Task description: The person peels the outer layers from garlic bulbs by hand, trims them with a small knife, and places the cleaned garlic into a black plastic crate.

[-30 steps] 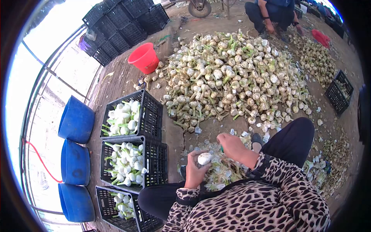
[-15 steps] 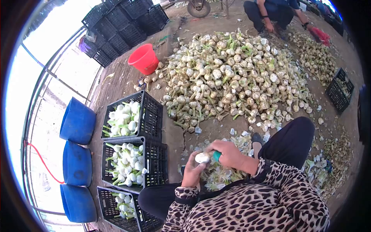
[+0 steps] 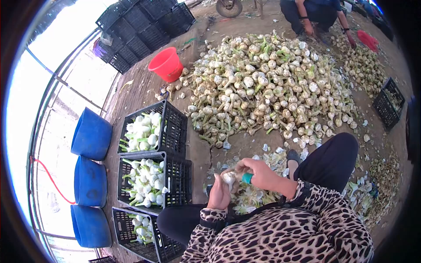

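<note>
The left hand (image 3: 219,196) is curled around a white garlic bulb (image 3: 228,177), which it holds on the near side of the big garlic heap (image 3: 267,83), above a litter of peelings (image 3: 252,197) on the dirt floor. The right hand (image 3: 262,173) is closed in a fist on a teal-handled tool (image 3: 247,178), and its thumb and fingertips meet the bulb, so both hands touch it. The tool's blade is hidden.

Left of the heap and nearer the person, three black crates (image 3: 175,168) stand in a row, holding peeled white bulbs. A red bucket (image 3: 166,64) sits at the heap's left edge. Beyond the heap, another person (image 3: 313,13) crouches with hands down among the garlic.
</note>
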The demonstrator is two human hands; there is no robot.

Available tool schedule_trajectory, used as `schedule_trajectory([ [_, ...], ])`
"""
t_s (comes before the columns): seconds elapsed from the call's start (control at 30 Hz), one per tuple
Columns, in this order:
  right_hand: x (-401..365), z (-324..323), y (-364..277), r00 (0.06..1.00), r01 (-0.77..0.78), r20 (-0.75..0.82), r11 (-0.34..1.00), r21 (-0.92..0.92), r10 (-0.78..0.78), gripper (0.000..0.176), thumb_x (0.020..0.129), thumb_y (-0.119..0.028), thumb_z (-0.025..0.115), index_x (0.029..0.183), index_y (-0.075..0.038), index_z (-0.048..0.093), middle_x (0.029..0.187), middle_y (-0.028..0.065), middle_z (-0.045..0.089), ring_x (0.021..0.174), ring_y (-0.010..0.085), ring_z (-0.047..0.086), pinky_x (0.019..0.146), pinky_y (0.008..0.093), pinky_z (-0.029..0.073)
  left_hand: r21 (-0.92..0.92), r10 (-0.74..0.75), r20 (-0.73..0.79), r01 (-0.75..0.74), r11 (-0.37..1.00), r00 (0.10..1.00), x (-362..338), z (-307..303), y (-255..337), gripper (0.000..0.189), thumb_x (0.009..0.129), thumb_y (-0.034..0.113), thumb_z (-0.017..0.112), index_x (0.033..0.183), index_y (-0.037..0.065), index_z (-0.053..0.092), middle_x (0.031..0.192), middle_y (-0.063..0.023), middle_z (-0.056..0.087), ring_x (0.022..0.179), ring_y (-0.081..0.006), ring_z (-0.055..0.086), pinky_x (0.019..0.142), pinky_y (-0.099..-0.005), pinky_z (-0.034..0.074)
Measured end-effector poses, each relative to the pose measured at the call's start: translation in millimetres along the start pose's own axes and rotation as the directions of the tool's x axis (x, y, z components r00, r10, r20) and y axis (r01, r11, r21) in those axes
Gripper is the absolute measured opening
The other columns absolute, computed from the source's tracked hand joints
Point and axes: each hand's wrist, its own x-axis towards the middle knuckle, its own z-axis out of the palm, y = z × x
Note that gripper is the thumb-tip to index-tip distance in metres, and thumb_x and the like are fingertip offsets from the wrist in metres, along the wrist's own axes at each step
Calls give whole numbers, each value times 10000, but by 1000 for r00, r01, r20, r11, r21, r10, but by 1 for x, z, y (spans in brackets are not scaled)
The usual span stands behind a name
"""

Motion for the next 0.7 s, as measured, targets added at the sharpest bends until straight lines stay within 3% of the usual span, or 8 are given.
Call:
schedule_trajectory([
  [0.07,-2,4,-7,995,-98,36,994,42,96,242,745,-55,618,981,-19,578,919,156,582,839,327,583,714,378,470,84,19,-72,-13,996,997,0,4,-4,504,997,448,216,1239,58,423,1052,-61,559,860,-155,531,698,-286,426],
  [0.17,-3,16,9,982,178,-7,944,-277,-187,230,751,-105,635,960,-24,582,887,148,575,812,339,574,698,392,471,218,53,-159,-18,976,986,2,11,-11,510,994,467,205,1222,70,432,1045,-42,564,878,-132,535,698,-278,433],
  [0.3,-3,18,6,969,238,9,923,-302,-246,193,719,-69,601,905,-25,575,863,144,567,815,346,566,691,419,462,272,106,-297,-22,962,949,1,24,-19,513,985,491,233,1196,80,457,976,-33,585,816,-131,544,661,-274,439],
  [0.37,-1,14,18,984,159,-16,923,-350,-175,195,707,-54,590,897,-22,559,869,151,567,825,345,568,686,417,460,242,130,-332,-49,969,934,-1,27,-19,513,981,495,241,1157,82,487,920,-42,599,747,-141,551,616,-271,437],
  [0.4,-1,10,25,990,119,-29,920,-373,-140,197,701,-46,584,894,-21,551,871,154,568,830,345,569,684,416,459,220,107,-300,-40,975,948,-4,20,-17,553,962,546,234,1042,103,556,858,-75,631,666,-138,570,527,-234,405],
  [0.5,-2,-3,34,993,19,-95,872,-490,-75,231,680,-45,589,902,-26,531,850,164,571,802,360,570,658,422,457,129,80,-416,-29,991,906,-9,33,-11,589,950,577,220,1019,99,557,799,-86,619,580,-144,534,465,-235,374],
  [0.63,-6,3,5,982,-96,154,993,-74,106,294,793,-211,667,975,-33,521,816,122,609,736,259,606,657,365,473,173,143,-260,-100,980,955,-7,20,-15,599,957,571,189,1003,97,552,808,-46,614,602,-125,538,475,-225,370],
  [0.7,-7,4,0,954,-174,244,985,-14,172,365,806,-307,684,996,-39,527,836,108,618,754,214,604,671,336,472,236,179,-296,-110,966,938,-8,30,-14,566,975,523,207,1036,67,537,867,-50,605,724,-141,563,617,-263,429],
])
